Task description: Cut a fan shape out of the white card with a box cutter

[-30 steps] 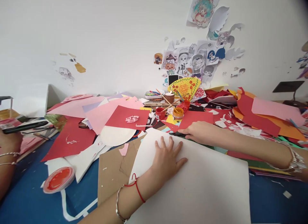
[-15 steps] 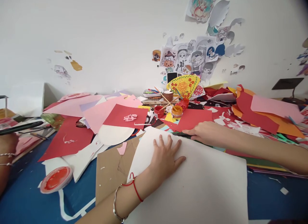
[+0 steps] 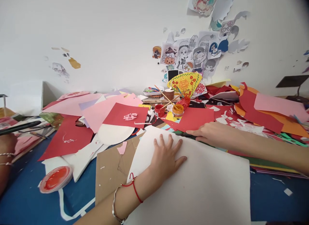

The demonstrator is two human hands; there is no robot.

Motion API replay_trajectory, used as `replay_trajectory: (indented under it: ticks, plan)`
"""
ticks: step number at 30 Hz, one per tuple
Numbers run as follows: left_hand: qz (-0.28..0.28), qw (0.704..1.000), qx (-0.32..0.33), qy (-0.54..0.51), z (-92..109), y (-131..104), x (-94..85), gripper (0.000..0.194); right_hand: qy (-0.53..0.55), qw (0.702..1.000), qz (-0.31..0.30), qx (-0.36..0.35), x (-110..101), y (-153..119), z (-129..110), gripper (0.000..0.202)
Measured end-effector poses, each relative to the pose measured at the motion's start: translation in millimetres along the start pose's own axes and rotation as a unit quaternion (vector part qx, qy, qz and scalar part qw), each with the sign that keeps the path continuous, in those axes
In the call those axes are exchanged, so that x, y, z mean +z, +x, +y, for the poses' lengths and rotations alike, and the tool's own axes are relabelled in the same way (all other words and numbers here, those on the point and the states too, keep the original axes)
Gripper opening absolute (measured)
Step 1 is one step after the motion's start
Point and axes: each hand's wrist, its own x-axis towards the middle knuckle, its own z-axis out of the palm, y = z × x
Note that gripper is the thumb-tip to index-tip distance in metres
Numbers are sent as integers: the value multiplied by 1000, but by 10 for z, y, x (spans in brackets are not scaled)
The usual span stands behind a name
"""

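A large white sheet [image 3: 207, 183] lies over brown cardboard [image 3: 108, 176] at the front of the table. My left hand [image 3: 167, 155] rests flat on the sheet with its fingers spread; a red cord and a silver bracelet circle the wrist. At the sheet's far edge is my right hand [image 3: 204, 132], its index finger stretched left and the other fingers partly curled. Nothing shows in its grasp. Just beyond it lies a red paper [image 3: 196, 119].
At the far left, another person's hand [image 3: 7, 144] is beside a dark long object. Paint jars [image 3: 178, 111] with brushes stand behind the sheet. An open red paint tub [image 3: 56, 179] sits at front left. Green scissors [image 3: 291, 139] lie at right among paper scraps.
The view has shifted slightly. Both my hands keep nearly the same places on and beside the white sheet.
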Motion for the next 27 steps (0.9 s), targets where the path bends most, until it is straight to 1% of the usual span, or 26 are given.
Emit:
replay_trajectory:
  ticks: [3,7,12,17,22,26,27]
  plan:
    - [-4,1000,0,-4,0,4,-4,61,14,1000,-3,5,-8,-72,11,35]
    - [-10,1000,1,-8,-1,11,-15,61,36,999,7,22,-27,-184,17,32]
    - [-13,1000,1,-2,-4,8,-22,61,17,999,-8,29,-52,-304,22,31]
    - [-7,1000,4,6,-5,8,-8,59,5,999,-10,35,-25,-432,58,37]
    - [5,1000,6,3,-6,11,-9,59,19,998,-30,47,30,-544,104,38]
    - [10,1000,6,1,-5,5,-22,58,21,998,-49,45,4,-592,101,39]
    - [10,1000,6,2,-4,4,-24,58,18,998,-43,47,-11,-605,97,39]
